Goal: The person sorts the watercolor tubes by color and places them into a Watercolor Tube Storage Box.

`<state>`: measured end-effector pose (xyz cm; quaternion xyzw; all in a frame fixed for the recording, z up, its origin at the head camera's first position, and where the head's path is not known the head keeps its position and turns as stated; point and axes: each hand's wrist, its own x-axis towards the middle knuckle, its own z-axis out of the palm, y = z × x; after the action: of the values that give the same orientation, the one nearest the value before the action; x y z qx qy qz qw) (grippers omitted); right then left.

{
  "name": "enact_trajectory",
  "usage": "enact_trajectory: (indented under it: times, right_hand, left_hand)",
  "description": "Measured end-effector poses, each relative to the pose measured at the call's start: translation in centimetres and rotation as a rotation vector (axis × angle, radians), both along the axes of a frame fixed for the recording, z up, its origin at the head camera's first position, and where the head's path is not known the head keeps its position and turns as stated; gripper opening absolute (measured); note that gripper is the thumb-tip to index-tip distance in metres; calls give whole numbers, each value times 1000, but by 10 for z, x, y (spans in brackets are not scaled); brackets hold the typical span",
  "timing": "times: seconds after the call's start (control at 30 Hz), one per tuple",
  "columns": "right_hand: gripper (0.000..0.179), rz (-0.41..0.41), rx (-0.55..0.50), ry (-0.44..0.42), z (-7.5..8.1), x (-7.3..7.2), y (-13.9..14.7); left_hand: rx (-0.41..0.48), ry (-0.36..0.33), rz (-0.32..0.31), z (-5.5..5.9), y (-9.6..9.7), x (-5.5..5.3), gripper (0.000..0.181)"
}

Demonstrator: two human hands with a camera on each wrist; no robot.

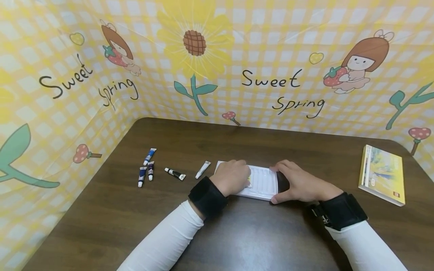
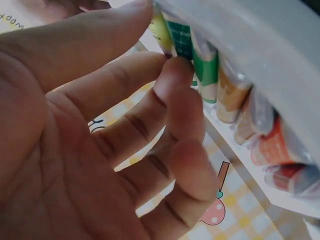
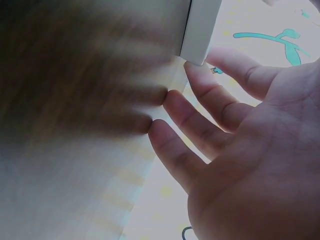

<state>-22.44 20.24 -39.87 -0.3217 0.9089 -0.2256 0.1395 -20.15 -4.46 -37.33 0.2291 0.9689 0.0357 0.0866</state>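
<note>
A white plastic tray (image 1: 264,182) with moulded slots lies on the table, its right-hand slots showing bare. My left hand (image 1: 232,177) is over its left part, fingers bent downward. In the left wrist view the thumb and index finger pinch a yellow-green paint tube (image 2: 161,32) at the end of a row. Green (image 2: 206,70), brown (image 2: 232,92) and orange-red (image 2: 275,142) tubes sit in the tray along that row. My right hand (image 1: 300,183) grips the tray's right end, thumb at the front corner and index finger at the back one.
Left of the tray lie loose paint tubes: a white one (image 1: 202,169), a black one (image 1: 174,174), a dark purple one (image 1: 150,171) and two blue ones (image 1: 141,177). A yellow illustrated box (image 1: 383,175) is at the far right. A checked cloth (image 1: 257,41) hangs behind the table.
</note>
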Motion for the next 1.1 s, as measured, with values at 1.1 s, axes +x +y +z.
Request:
enact_trajectory:
  times: [1.1]
  right_hand:
    - [96,-5,-1,9,-3,-1,1]
  left_hand:
    - [117,-40,26,-5,0,-2,21]
